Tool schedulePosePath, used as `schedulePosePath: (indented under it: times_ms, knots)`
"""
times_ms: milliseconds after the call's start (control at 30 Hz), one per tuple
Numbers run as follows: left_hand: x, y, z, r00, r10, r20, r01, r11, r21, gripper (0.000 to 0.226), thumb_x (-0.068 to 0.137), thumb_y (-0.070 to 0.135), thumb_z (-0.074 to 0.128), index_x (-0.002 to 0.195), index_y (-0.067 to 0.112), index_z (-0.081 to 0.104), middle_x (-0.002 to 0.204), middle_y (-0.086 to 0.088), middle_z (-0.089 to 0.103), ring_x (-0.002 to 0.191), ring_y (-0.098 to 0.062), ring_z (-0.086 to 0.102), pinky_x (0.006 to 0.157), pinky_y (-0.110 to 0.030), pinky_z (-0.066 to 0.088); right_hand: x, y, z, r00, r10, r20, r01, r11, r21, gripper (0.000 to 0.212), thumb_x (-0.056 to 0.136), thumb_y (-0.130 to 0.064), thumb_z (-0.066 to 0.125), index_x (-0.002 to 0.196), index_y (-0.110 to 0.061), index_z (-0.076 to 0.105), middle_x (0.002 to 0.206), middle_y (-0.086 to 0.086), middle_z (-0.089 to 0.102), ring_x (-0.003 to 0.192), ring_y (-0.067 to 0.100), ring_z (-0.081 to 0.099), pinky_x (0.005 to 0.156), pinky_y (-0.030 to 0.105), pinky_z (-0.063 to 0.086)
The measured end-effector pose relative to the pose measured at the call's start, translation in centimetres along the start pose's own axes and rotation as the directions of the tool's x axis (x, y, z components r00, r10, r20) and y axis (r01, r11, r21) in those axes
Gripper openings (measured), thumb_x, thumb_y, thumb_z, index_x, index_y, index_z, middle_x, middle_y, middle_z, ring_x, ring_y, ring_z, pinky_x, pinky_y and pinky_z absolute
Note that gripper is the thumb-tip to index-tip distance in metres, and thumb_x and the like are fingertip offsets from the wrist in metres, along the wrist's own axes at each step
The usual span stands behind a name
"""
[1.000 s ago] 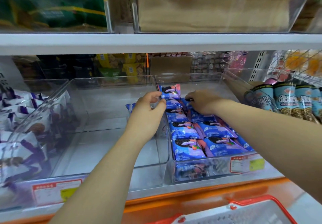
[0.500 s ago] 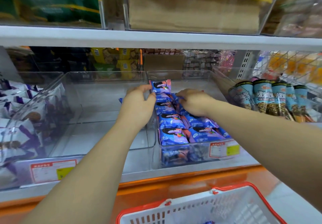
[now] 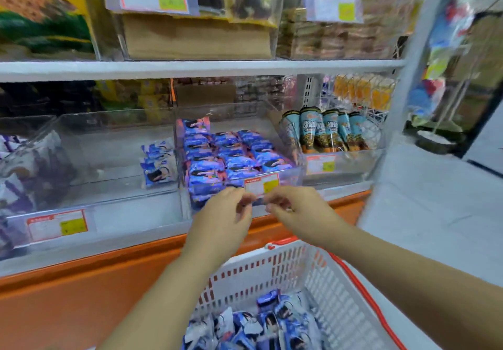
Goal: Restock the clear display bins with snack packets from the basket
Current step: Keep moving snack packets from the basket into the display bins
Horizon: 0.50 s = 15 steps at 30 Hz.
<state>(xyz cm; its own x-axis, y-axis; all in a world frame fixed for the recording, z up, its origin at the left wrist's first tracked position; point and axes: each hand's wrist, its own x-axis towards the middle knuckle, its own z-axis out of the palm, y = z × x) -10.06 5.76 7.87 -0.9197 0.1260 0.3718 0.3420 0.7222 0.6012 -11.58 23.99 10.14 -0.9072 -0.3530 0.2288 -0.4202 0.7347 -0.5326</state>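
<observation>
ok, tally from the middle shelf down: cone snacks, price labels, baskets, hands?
cone snacks: 5
price labels: 3
basket: 1
hands: 2 (left hand, right hand)
Total: 11

Single head-worn wide-angle view. Looks forward and slightly down, roughly square-on to store shelving, at close range. Catches shelf board [image 3: 190, 69] across the upper third, clear bin [image 3: 292, 175] near dead centre, basket [image 3: 340, 309] along the bottom edge directly below. Takes in left hand [image 3: 223, 213] and right hand [image 3: 296, 208] mid-frame, just in front of the bin. Bows straight lines toward the edges; blurs throughout.
</observation>
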Motion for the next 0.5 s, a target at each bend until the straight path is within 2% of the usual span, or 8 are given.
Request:
schedulePosePath:
  times_ms: [100, 233, 300, 367, 433, 500]
  knots:
    - [-2.1, 0.2, 3.1, 0.981, -0.062, 0.186, 0.055, 0.997, 0.047, 0.022, 0.095, 0.026, 0.055, 0.114, 0.034, 0.063, 0.111, 0.014, 0.063, 0.096, -0.008, 0.059, 0.087, -0.035, 0.051, -3.3, 1.9, 2.3, 0.992, 0.046, 0.118, -0.049, 0.999, 0.018, 0.018, 0.091, -0.017, 0.059, 0.103, -0.020, 0.073, 0.096, -0.003, 0.074, 0.086, 0.012, 0.066, 0.080, 0.031, 0.051]
    - [-5.2, -1.6, 7.1, 0.918, -0.157, 0.364, 0.149, 0.987, 0.052, 0.025, 0.098, 0.024, 0.054, 0.121, 0.028, 0.063, 0.117, 0.007, 0.066, 0.091, -0.009, 0.058, 0.080, -0.027, 0.048, -6.8, 4.6, 6.5, 0.951, 0.103, 0.292, -0.103, 0.995, -0.014, 0.020, 0.092, -0.019, 0.055, 0.105, -0.018, 0.070, 0.093, -0.001, 0.070, 0.086, 0.019, 0.064, 0.080, 0.035, 0.050]
    - [-7.2, -3.1, 8.7, 0.862, -0.237, 0.448, 0.223, 0.971, 0.083, 0.027, 0.099, 0.025, 0.051, 0.124, 0.026, 0.061, 0.122, 0.005, 0.065, 0.095, -0.012, 0.060, 0.081, -0.030, 0.050, -8.2, 6.0, 8.8, 0.920, 0.148, 0.364, -0.136, 0.989, -0.058, 0.022, 0.093, -0.020, 0.055, 0.110, -0.018, 0.069, 0.099, 0.000, 0.070, 0.089, 0.019, 0.064, 0.078, 0.029, 0.048]
    - [-9.1, -4.8, 10.0, 0.802, -0.303, 0.514, 0.255, 0.953, 0.164, 0.028, 0.102, 0.026, 0.048, 0.127, 0.023, 0.060, 0.125, 0.002, 0.062, 0.102, -0.019, 0.060, 0.088, -0.039, 0.051, -9.3, 7.4, 10.7, 0.877, 0.198, 0.437, -0.169, 0.980, -0.105, 0.024, 0.095, -0.023, 0.054, 0.115, -0.018, 0.067, 0.107, -0.001, 0.069, 0.094, 0.017, 0.063, 0.079, 0.026, 0.047]
    - [-10.7, -6.5, 10.9, 0.738, -0.361, 0.569, 0.265, 0.932, 0.247, 0.028, 0.103, 0.027, 0.045, 0.126, 0.021, 0.059, 0.126, -0.001, 0.061, 0.104, -0.024, 0.059, 0.091, -0.044, 0.050, -10.0, 8.8, 12.6, 0.839, 0.216, 0.500, -0.170, 0.976, -0.137, 0.024, 0.097, -0.024, 0.052, 0.115, -0.018, 0.066, 0.111, 0.000, 0.068, 0.096, 0.021, 0.063, 0.083, 0.034, 0.051]
    - [-12.2, -8.5, 11.8, 0.658, -0.412, 0.630, 0.275, 0.911, 0.308, 0.030, 0.103, 0.026, 0.045, 0.130, 0.020, 0.057, 0.132, -0.002, 0.058, 0.108, -0.024, 0.059, 0.094, -0.044, 0.050, -10.6, 10.0, 14.1, 0.784, 0.241, 0.573, -0.174, 0.970, -0.170, 0.026, 0.100, -0.027, 0.049, 0.119, -0.019, 0.065, 0.115, 0.001, 0.067, 0.096, 0.023, 0.063, 0.087, 0.040, 0.052]
